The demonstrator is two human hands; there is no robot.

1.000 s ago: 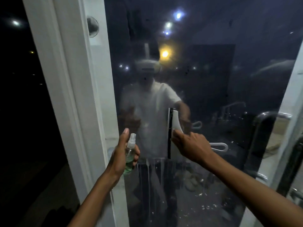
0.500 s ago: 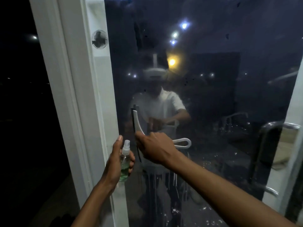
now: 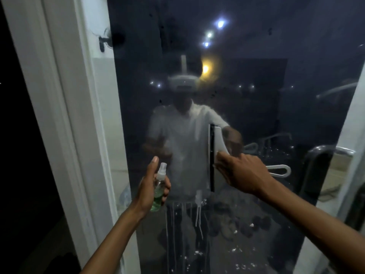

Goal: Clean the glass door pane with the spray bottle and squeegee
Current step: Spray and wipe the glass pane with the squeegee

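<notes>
Against the dark reflective glass door pane [image 3: 256,95], the right hand [image 3: 244,173] curls its fingers round a white plastic squeegee [image 3: 216,155], its black blade upright on the glass, while left of it the left hand [image 3: 151,186] grips a small clear spray bottle of green liquid [image 3: 159,186].

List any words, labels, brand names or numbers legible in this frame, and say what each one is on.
None can be read.
Small clear spray bottle with green liquid, held in the left hand: no label or print visible.
White squeegee with black rubber blade, held by the right hand against the dark glass door pane: no brand mark visible.
White door frame: plain.
</notes>
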